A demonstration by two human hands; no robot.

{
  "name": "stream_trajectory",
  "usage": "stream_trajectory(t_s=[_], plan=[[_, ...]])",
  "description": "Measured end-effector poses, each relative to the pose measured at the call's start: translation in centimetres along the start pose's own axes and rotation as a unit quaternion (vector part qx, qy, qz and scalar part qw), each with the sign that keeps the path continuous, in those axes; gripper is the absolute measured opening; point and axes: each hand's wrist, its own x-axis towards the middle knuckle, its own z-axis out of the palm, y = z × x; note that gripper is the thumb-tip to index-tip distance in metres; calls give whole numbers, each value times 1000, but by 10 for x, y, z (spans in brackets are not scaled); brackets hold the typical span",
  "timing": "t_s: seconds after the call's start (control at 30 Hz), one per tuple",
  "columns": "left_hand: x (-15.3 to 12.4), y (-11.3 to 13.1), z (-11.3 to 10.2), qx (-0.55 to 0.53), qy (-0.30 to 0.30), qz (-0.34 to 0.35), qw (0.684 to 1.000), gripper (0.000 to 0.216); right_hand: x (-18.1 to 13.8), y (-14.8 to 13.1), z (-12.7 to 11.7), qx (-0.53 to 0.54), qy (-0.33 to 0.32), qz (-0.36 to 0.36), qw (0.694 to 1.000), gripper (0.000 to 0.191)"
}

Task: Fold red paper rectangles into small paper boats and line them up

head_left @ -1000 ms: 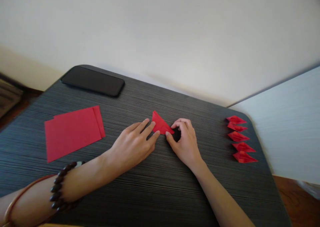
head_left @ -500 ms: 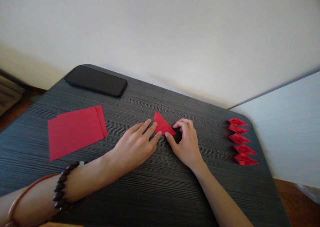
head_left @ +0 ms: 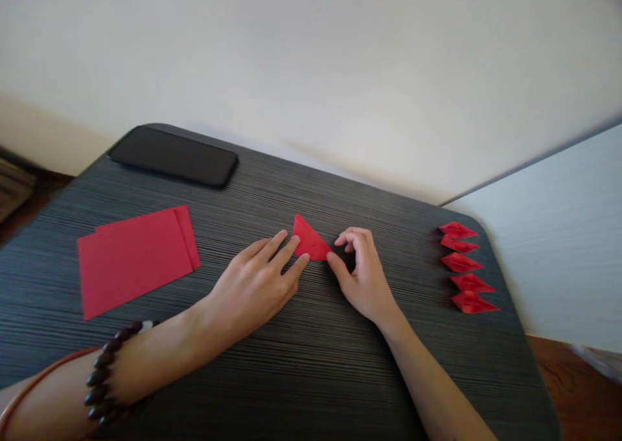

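A small red folded paper triangle (head_left: 311, 241) lies flat on the dark table in front of me. My left hand (head_left: 257, 279) rests palm down at its left side, fingers spread, with fingertips on the paper's left and lower edges. On the other side, my right hand (head_left: 362, 272) touches the right corner with its thumb. The fingers of that hand are bent and stand apart from the thumb, with a gap between them. The paper's far right tip is partly hidden by the thumb.
Flat red paper sheets (head_left: 136, 256) overlap at the left. Behind them lies a black phone (head_left: 172, 156). Several folded red paper pieces (head_left: 461, 261) stand in a column near the right edge of the dark table (head_left: 311, 376). A pale wall (head_left: 311, 72) borders the back.
My right thumb has slid right along the paper's lower edge to its right corner. The left hand stays on the paper. The whole view has shifted slightly.
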Motion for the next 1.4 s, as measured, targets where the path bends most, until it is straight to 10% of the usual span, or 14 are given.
stream_trajectory(t_s=[1.4], plan=[[-5,3,0,-10,-19,-1,1000,35,2,-4,2,-52,-13,-3,999,25]])
